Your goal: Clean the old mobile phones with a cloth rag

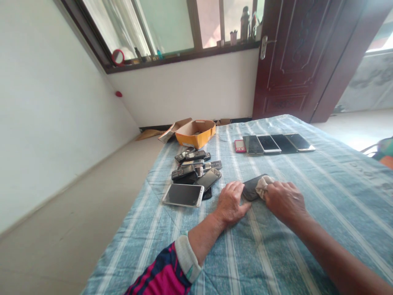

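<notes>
A dark smartphone (252, 187) lies flat on the striped bedspread in front of me. My left hand (232, 201) grips its left end, fingers along the far edge and thumb at the near side. Bunched in my closed right hand (285, 200) is a pale cloth (263, 186), pressed on the phone's right part, which it covers. Left of my left hand lies a white smartphone (183, 195), screen up. Behind it is a heap of old phones, with a grey touchscreen phone (210, 179) and a black keypad phone (183, 172) among them.
An open orange cardboard box (201, 142) stands behind the heap. Along the far right, several smartphones, one a white-framed phone (269, 144), lie in a row beside a small red phone (240, 146). The blue bedspread (147, 241) drops off at the left above a pale floor.
</notes>
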Demonstrator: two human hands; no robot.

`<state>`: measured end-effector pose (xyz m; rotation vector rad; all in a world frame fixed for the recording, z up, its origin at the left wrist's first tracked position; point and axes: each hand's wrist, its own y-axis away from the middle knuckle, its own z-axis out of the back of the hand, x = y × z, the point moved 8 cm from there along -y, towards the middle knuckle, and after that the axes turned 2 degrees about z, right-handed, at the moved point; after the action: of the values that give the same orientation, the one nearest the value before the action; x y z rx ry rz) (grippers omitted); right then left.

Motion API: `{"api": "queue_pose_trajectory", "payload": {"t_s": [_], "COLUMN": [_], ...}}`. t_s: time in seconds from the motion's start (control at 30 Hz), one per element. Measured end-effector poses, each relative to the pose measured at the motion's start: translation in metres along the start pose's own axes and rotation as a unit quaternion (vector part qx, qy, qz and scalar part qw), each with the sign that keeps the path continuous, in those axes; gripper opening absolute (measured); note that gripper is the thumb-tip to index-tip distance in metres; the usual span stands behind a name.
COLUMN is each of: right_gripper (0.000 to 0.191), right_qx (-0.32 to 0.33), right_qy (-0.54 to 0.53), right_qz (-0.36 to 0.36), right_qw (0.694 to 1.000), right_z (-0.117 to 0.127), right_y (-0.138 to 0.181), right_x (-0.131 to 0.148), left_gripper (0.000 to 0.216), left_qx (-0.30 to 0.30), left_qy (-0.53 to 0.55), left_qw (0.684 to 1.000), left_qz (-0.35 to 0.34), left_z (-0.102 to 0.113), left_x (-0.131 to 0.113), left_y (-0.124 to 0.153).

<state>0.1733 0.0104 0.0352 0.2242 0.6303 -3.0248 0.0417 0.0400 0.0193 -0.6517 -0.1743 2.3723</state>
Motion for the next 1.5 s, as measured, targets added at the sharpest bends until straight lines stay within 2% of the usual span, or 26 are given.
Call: {"api": "queue_pose_trajectory", "payload": {"t_s": [0.27,0.4,0.47,0.53,0.6,0.67,0.8,0.93,1.23,1.5], "right_gripper": [0.017,0.018,0.019,0.019,0.019,0.019,0.018,0.019,0.018,0.019], "right_qx": [-0.047,-0.083,-0.091,-0.093,-0.090,-0.088,-0.083,-0.088,-0.102,-0.117], "right_qy": [-0.018,-0.042,-0.044,-0.046,-0.048,-0.050,-0.056,-0.058,-0.069,-0.058], "right_qz": [0.062,0.081,0.082,0.081,0.078,0.078,0.078,0.078,0.087,0.087], "right_qw": [0.997,0.992,0.991,0.991,0.992,0.992,0.992,0.991,0.989,0.988], "right_z": [0.003,0.007,0.008,0.008,0.008,0.007,0.006,0.006,0.004,0.009], "right_y": [0.004,0.006,0.006,0.006,0.005,0.005,0.005,0.005,0.006,0.007], "right_x": [0.024,0.034,0.035,0.035,0.034,0.034,0.034,0.034,0.035,0.035], "left_gripper": [0.054,0.054,0.055,0.053,0.046,0.042,0.038,0.036,0.041,0.036], "left_qx": [-0.003,-0.015,-0.034,-0.051,-0.032,0.003,0.051,0.062,0.086,0.088], "left_qy": [0.006,-0.050,-0.134,-0.215,-0.263,-0.285,-0.285,-0.278,-0.217,-0.183], "left_qw": [1.000,0.999,0.990,0.969,0.946,0.929,0.920,0.926,0.970,0.977], "left_qz": [-0.002,-0.002,0.034,0.109,0.187,0.235,0.264,0.248,0.068,0.060], "left_z": [-0.004,0.008,0.023,0.042,0.054,0.060,0.062,0.062,0.032,0.026], "left_x": [0.002,0.002,0.007,0.019,0.035,0.048,0.067,0.069,0.017,0.024], "left_y": [0.001,-0.002,-0.006,-0.009,-0.011,-0.014,-0.022,-0.030,-0.043,-0.049]}}
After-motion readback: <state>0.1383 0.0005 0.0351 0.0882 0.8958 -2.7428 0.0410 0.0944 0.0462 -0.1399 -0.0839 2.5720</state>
